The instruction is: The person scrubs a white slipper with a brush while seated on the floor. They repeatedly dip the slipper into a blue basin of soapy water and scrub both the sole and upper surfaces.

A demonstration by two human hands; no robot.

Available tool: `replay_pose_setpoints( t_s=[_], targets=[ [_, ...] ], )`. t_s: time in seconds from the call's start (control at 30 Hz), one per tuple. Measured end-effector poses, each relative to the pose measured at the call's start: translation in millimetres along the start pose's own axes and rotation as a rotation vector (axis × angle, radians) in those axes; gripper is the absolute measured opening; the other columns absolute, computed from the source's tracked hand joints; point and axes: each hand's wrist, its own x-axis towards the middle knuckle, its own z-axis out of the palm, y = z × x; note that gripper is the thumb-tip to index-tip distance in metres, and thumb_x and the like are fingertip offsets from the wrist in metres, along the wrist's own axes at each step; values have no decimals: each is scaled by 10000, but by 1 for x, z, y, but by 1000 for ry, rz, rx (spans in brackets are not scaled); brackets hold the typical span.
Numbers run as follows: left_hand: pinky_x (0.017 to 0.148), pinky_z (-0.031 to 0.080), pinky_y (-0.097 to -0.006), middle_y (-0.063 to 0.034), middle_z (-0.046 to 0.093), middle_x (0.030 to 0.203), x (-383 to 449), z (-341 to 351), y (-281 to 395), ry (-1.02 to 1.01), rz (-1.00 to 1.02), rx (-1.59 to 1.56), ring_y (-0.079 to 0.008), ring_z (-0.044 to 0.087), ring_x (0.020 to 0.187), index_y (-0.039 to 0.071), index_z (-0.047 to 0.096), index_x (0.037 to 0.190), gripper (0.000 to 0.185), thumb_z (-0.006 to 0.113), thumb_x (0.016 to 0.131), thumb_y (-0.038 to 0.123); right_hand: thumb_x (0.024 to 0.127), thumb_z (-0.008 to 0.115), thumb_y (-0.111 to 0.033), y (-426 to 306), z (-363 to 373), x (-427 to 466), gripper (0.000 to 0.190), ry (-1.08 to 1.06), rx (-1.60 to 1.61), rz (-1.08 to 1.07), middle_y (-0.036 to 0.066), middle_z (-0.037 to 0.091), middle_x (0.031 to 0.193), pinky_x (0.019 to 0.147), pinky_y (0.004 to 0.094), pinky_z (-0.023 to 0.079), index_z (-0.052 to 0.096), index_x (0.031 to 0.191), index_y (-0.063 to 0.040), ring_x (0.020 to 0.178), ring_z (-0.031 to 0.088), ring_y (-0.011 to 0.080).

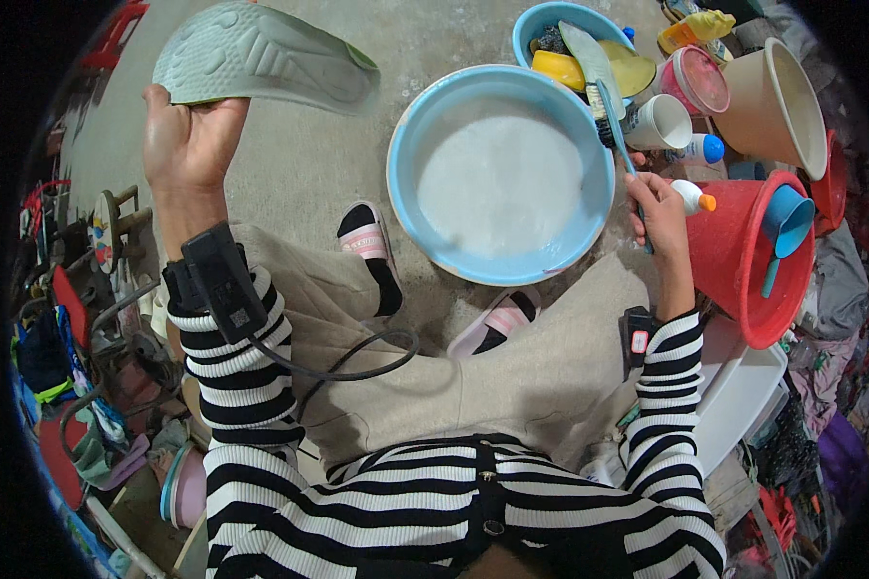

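My left hand [197, 137] grips a pale green shoe insole [261, 58] by its wide end, raised at the upper left with its textured side in view. On the right, my right hand [657, 210] is closed around the handle of a blue scrubbing brush [615, 123], whose dark bristles are beside the rim of a large light blue basin [405, 195]. Whitish, cloudy water [500, 181] lies in that basin, between my two hands. Behind it a smaller blue basin [525, 32] holds a yellow item [557, 70], a dark scourer and another pale insole [590, 58].
A red bucket [724, 246] with a blue dipper [787, 221], a beige bucket [767, 108], a white cup [670, 123] and several bottles crowd the right side. Metal-framed items and cloths stand at left. My slippered feet [369, 246] are near the large basin.
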Motion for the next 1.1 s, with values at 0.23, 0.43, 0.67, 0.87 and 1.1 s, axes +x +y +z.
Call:
replay_pose_setpoints(
  t_s=[0.23,0.43,0.67,0.87,1.1],
  targets=[
    [1180,255,-516,-180,297,1538,24,35,-25,830,204,569,-356,302,1418,33,239,1499,679,144,1032,517,946,630,-275,1,14,-10,238,5,33,33,-34,484,658,330,184,288,557,843,-73,400,397,22],
    [1191,225,-520,-203,242,1559,27,48,-28,889,190,590,-368,255,1437,21,213,1507,679,126,1035,501,937,640,-267,-5,34,-10,227,-13,2,55,-28,491,666,331,191,292,574,885,-56,399,403,28],
    [1193,233,-501,-156,274,1558,28,58,-47,916,201,504,-345,266,1438,36,221,1506,642,162,1044,477,939,635,-271,-8,39,3,223,-38,-62,31,-28,498,667,331,201,290,588,902,-56,403,400,35],
    [1095,388,-459,-117,575,1336,5,38,-39,508,214,105,-291,542,1222,28,515,1318,522,250,1064,399,922,656,-281,-29,33,33,238,25,-194,-40,-29,514,637,345,212,308,610,890,-50,414,419,45],
    [1105,377,-455,-132,555,1364,12,41,-49,591,205,92,-293,523,1253,15,503,1334,510,270,1064,379,899,679,-284,-42,7,92,291,115,-170,-45,-1,467,543,362,243,326,574,791,-36,400,427,85]
  ],
)
